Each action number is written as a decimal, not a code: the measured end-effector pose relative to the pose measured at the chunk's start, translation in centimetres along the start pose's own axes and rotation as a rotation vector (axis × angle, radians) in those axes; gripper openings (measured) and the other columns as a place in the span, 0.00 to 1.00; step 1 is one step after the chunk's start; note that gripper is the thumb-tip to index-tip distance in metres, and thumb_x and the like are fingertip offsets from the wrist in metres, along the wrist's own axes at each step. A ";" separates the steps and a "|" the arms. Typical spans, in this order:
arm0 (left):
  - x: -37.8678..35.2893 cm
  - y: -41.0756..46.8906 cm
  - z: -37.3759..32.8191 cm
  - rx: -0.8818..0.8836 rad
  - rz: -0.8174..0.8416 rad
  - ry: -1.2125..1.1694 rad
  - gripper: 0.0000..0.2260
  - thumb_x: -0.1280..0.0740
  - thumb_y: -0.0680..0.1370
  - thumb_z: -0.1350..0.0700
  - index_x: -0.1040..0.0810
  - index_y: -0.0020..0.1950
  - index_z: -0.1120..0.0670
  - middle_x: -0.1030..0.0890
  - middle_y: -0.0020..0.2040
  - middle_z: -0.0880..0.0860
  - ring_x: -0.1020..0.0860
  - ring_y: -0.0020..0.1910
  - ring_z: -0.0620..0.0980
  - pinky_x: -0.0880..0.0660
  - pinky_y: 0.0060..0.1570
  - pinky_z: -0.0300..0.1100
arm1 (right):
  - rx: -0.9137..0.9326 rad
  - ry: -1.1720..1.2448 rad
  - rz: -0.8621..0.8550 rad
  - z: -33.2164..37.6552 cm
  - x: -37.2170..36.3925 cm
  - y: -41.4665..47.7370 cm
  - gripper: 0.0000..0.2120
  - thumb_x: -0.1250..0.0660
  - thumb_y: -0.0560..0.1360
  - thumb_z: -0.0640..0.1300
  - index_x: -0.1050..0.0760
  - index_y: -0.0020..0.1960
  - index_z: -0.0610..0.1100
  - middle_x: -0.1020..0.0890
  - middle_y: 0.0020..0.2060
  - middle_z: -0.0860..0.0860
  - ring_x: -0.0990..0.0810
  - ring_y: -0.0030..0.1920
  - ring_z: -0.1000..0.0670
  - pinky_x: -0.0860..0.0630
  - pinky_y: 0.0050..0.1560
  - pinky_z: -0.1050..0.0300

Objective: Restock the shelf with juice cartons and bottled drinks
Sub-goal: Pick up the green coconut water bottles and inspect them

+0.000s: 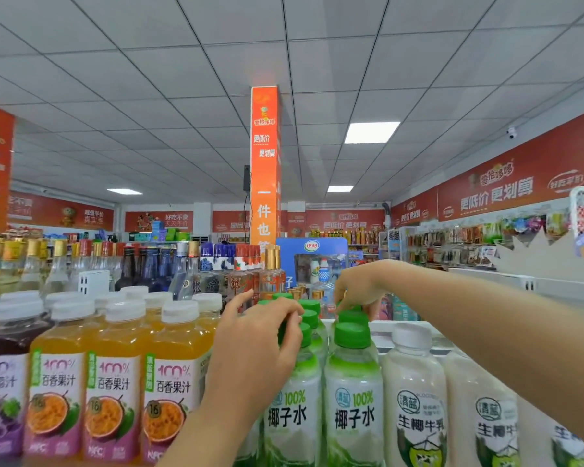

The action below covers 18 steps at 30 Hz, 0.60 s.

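Two rows of green-capped coconut water bottles [353, 392] stand on the shelf top in the middle. My left hand [260, 345] curls over the cap of the front bottle in the left row [294, 406]. Farther back, my right hand [359, 291] pinches the green cap of a bottle [351, 316] in the right row. Orange passion fruit juice bottles [115, 382] with white caps fill the left side. White coconut milk bottles [415, 396] stand at the right.
A purple grape juice bottle [0, 392] is at the far left. Liquor bottles [182, 271] line the shelf behind. An orange pillar [265, 170] rises in the middle distance, a blue display stand [312, 261] beside it. Snack racks [469, 244] run along the right wall.
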<state>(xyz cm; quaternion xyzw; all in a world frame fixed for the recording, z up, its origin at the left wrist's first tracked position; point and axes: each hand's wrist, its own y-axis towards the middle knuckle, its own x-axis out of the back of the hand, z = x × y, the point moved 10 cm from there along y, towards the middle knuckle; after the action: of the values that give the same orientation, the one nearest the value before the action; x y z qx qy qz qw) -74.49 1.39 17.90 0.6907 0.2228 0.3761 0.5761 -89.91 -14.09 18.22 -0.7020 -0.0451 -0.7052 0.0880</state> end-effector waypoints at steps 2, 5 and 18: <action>-0.2 0.0 0.1 0.020 0.014 0.001 0.12 0.44 0.77 0.49 0.20 0.46 0.44 0.21 0.36 0.37 0.30 0.30 0.29 0.43 0.65 0.35 | 0.005 -0.061 -0.025 0.0 0.1 0.1 0.17 0.41 0.82 0.45 0.27 0.65 0.36 0.21 0.59 0.41 0.17 0.32 0.51 0.19 0.38 0.57; -0.4 0.3 0.2 0.060 0.072 0.019 0.10 0.42 0.78 0.51 0.21 0.46 0.43 0.24 0.35 0.35 0.31 0.31 0.28 0.42 0.67 0.37 | 0.029 -0.105 -0.151 0.7 2.2 -1.6 0.16 0.42 0.82 0.44 0.27 0.64 0.34 0.19 0.51 0.42 0.19 0.36 0.49 0.19 0.42 0.55; 3.8 2.8 -3.5 0.117 0.166 0.049 0.16 0.39 0.80 0.52 0.31 0.68 0.45 0.30 0.62 0.40 0.35 0.53 0.35 0.38 0.67 0.38 | 0.205 0.557 -1.143 -1.2 8.7 -19.2 0.16 0.40 0.80 0.44 0.32 0.67 0.46 0.25 0.59 0.49 0.25 0.55 0.50 0.27 0.57 0.53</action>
<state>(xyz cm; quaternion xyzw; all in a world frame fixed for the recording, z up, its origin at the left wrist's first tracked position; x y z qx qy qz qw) -75.20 5.74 21.81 0.7298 0.2003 0.4257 0.4960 -94.66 3.93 28.08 -0.3459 -0.4548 -0.7888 -0.2268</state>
